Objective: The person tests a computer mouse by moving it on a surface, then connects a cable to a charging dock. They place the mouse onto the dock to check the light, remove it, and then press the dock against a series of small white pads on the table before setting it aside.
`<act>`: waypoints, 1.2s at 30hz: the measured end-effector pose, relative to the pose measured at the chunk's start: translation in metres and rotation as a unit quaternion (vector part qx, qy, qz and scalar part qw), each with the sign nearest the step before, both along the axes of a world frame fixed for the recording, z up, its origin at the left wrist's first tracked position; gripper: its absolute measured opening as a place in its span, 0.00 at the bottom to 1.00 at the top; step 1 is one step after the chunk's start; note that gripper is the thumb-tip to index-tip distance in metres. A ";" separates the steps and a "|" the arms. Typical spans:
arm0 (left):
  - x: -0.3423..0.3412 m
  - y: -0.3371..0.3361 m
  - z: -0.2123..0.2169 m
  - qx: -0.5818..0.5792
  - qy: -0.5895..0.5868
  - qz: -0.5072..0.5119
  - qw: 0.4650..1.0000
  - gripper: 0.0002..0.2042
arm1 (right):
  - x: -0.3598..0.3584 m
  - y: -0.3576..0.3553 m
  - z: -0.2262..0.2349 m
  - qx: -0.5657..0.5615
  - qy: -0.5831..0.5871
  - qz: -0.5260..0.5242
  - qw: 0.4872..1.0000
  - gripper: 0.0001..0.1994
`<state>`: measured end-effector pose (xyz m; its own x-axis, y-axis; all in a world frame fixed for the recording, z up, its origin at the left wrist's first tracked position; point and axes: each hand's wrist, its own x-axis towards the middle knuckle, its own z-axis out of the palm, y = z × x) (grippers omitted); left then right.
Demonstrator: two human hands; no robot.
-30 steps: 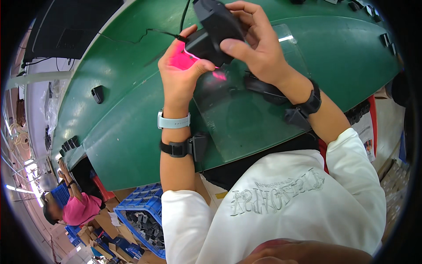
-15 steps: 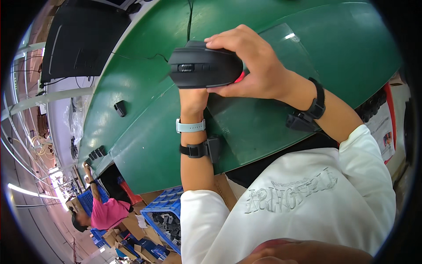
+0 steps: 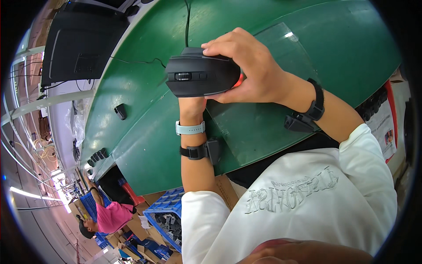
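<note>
A black computer mouse [image 3: 200, 77] is held up over the green table, its scroll wheel toward the left and a red glow at its right end. My right hand [image 3: 250, 70] grips that right end, with fingers along the far side and the thumb along the near side. Beneath the mouse is my left hand [image 3: 192, 104]; only its base near the wrist shows, and its fingers are hidden. A pale blue watch band and a black strap with a small box are on my left forearm. My right wrist wears a similar strap.
The green table [image 3: 145, 154] carries a clear sheet [image 3: 263, 127], a small black part [image 3: 120, 111] and several dark parts [image 3: 97, 156]. A black monitor [image 3: 83, 44] stands at far left, with thin cables nearby. A blue crate [image 3: 163, 207] stands below the edge. A person in pink [image 3: 113, 215] is at lower left.
The mouse and both hands have shifted slightly toward me, the mouse also a little left. My right hand's grip looks the same. The person in pink has moved slightly.
</note>
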<state>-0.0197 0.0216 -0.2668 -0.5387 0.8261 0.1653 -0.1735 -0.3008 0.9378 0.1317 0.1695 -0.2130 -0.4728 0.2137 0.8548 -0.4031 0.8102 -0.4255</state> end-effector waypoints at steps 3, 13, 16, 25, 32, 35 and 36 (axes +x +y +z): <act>0.006 0.007 0.011 0.004 0.019 -0.003 1.000 0.33 | 0.001 0.001 -0.001 -0.028 -0.002 -0.008 1.000 0.36; 0.008 0.010 0.016 0.003 0.021 -0.005 1.000 0.41 | 0.001 0.000 -0.002 -0.083 -0.011 -0.017 0.996 0.36; 0.004 0.009 0.015 -0.035 0.028 -0.010 0.999 0.43 | 0.002 0.000 -0.004 -0.093 -0.009 -0.025 0.995 0.36; 0.008 0.010 0.012 0.018 -0.017 0.011 1.000 0.41 | 0.000 -0.001 -0.003 -0.091 -0.008 -0.020 0.996 0.36; 0.000 0.012 0.014 0.057 -0.065 -0.064 0.994 0.42 | 0.008 0.020 0.028 -0.289 -0.035 0.017 0.956 0.33; -0.002 0.011 0.017 0.078 -0.110 -0.073 0.988 0.35 | 0.050 0.078 0.030 -0.196 -0.251 -0.158 0.935 0.33; -0.003 0.011 0.019 0.087 -0.112 -0.074 0.987 0.35 | 0.062 0.097 0.027 -0.135 -0.286 -0.222 0.922 0.32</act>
<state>-0.0225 0.0328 -0.2482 -0.4533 0.8681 0.2021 -0.4257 -0.4101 0.8066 0.1942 0.2664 -0.1860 -0.6441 0.6641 0.3797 0.2966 0.6743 -0.6763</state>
